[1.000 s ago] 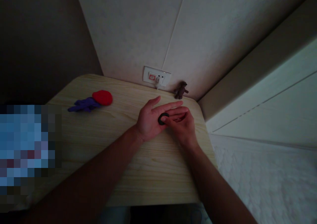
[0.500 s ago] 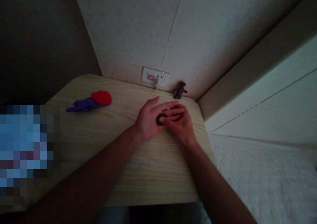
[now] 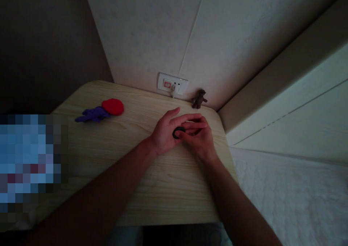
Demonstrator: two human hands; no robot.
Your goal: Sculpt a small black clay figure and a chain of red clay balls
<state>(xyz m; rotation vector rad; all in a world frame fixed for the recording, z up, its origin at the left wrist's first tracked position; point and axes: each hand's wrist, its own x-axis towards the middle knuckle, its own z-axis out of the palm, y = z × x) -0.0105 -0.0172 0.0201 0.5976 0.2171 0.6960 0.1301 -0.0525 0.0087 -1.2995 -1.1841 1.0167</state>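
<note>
My left hand (image 3: 164, 132) lies palm up above the wooden table, its fingers stretched out to the right. On its palm rests a small, dark, round disc (image 3: 174, 133), which looks like flattened modelling clay. The thumb of my right hand (image 3: 202, 141) presses on this disc, while its other fingers curl around the far side of my left fingers and are partly hidden. Farther left on the table lie a flat red round piece (image 3: 113, 107) and a crumpled purple piece (image 3: 94, 114), touching each other; both look like modelling clay.
A small brown bear figure (image 3: 199, 99) stands at the table's back edge by the wall. Left of it, a plug sits in a wall socket (image 3: 163, 83). The pale wooden table (image 3: 152, 188) has a rounded back corner. At right is a white quilted surface (image 3: 272, 195).
The whole view has shifted slightly. Both hands keep nearly the same pose, and the right thumb still presses the dark disc, which now looks a little flatter from this angle.
</note>
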